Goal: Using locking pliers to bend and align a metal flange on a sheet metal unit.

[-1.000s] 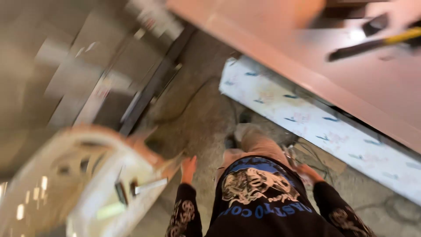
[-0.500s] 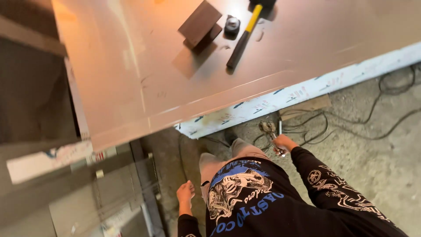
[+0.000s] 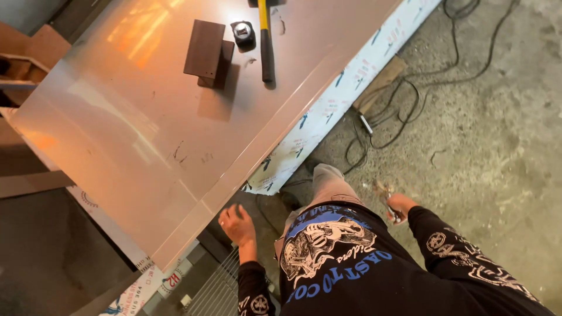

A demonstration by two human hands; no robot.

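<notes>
View from above, looking down a person's chest to a concrete floor (image 3: pixel 492 134). A large shiny metal sheet (image 3: pixel 146 117) lies flat like a bench top and fills the upper left; its long edge runs on a slant from top centre down to lower left, ending just beside the left hand (image 3: pixel 237 225). Under that edge a white film-covered strip (image 3: pixel 328 111) juts out. Right of the strip the floor is open, crossed only by loose black cables (image 3: pixel 404 99) near the top centre.

The left hand hangs beside the sheet's lower corner, fingers loosely curled, holding nothing. The right hand (image 3: pixel 401 206) hangs by the right hip, closed around a small metal tool (image 3: pixel 386 196) that is blurred; its kind cannot be told. It is well apart from the sheet.

Far up the sheet, well away from both hands, lie a dark brown folded metal bracket (image 3: pixel 208 52), a small black tape measure (image 3: pixel 243 32) and a hammer (image 3: pixel 266 44) with a yellow and black handle.
</notes>
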